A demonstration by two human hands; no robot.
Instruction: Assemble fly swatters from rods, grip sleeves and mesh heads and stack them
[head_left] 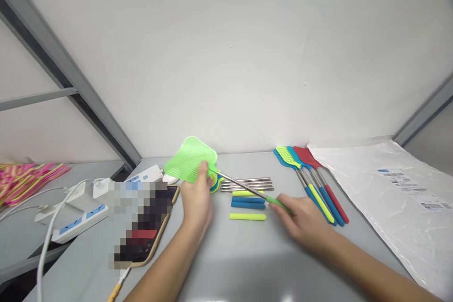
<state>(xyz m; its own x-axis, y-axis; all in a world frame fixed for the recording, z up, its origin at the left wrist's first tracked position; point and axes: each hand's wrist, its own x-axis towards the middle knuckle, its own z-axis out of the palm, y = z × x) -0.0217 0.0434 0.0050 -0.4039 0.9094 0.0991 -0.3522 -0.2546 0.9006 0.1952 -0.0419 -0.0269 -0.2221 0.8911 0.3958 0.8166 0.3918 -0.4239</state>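
Observation:
A green fly swatter (pixel 193 158) is held above the table between my two hands. My left hand (pixel 197 193) grips it at the base of its perforated head, thumb on top. Around its green handle, at the other end of the thin metal rod, my right hand (pixel 300 217) is closed. Below the rod lie several bare metal rods (pixel 247 184) side by side. Nearer to me are blue handle sleeves (pixel 247 203) and a yellow handle sleeve (pixel 247 216). Behind my left hand, other swatter heads (pixel 214 182) are partly hidden.
Several whole fly swatters (pixel 320 188) in yellow, blue and red lie at the right, beside a white plastic mailing bag (pixel 382 184). A phone (pixel 148 231), partly blurred out, and white power strips (pixel 81 222) with cables are at the left. Pink and yellow cords (pixel 28 181) lie farther left.

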